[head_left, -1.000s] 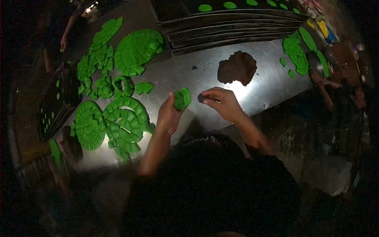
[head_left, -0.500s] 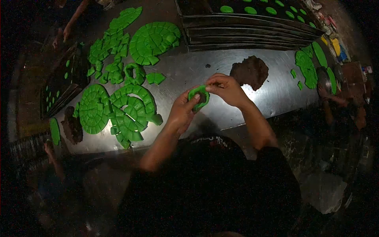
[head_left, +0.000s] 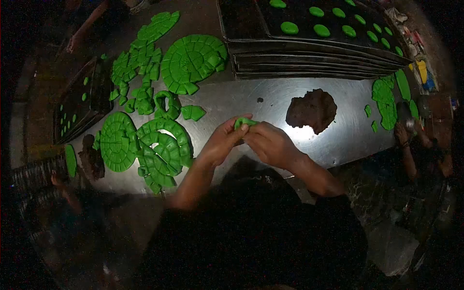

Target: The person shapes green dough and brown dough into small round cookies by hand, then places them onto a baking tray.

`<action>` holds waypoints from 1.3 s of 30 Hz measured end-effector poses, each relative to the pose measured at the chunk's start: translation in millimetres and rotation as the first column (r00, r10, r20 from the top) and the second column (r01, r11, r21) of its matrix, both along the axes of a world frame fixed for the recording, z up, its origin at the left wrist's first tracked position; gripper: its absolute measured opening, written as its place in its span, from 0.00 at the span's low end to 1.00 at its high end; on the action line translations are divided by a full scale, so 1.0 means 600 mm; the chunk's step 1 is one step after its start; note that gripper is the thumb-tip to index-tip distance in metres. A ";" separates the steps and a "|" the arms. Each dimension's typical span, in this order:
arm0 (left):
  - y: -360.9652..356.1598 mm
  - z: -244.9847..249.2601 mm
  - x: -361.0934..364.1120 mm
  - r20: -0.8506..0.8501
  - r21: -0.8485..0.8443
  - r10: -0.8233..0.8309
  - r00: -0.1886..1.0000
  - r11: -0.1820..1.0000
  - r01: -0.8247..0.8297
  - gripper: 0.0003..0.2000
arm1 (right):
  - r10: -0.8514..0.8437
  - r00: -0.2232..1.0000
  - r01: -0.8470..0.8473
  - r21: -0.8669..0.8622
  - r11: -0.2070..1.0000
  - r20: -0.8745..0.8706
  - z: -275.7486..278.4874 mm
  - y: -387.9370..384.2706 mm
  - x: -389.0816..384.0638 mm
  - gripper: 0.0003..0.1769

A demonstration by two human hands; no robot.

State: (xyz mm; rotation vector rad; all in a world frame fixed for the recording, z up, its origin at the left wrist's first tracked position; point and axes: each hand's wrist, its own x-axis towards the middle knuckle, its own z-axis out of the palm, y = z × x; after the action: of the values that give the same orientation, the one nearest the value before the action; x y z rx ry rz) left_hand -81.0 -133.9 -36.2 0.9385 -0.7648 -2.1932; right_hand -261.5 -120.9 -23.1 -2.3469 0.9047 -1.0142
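Note:
Between my two hands is a small piece of green dough [head_left: 245, 123], partly covered by the fingers. My left hand [head_left: 224, 140] is closed round its left side, and my right hand [head_left: 270, 143] pinches its right edge. Whether any filling is inside cannot be seen now. A brown lump [head_left: 311, 111] lies on the metal table to the right of my hands. Left of them, cut green discs [head_left: 118, 142] and a broken green ring [head_left: 166, 137] lie among loose green pieces [head_left: 193, 112].
Stacked black trays [head_left: 299, 60] with green rounds stand at the back of the metal table [head_left: 217, 96]. Another tray stack [head_left: 87, 96] is at the left. Co-workers' hands [head_left: 402, 133] show at the right, with others at the left edges.
My right hand has come down and closer to my left. The green piece, open with brown inside before, is now mostly hidden by fingers. The whole view has shifted slightly.

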 end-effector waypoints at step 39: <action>0.218 0.128 0.001 0.045 -0.708 0.489 0.871 0.631 -0.318 0.08 | -0.117 0.789 -0.208 0.441 0.873 0.603 0.112 0.179 0.040 0.14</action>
State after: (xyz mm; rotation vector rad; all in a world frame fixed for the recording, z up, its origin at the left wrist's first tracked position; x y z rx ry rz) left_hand -80.2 -3.3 40.4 0.8638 -1.2244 -1.2382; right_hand -237.6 -13.3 44.3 -1.4564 0.7162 -1.2457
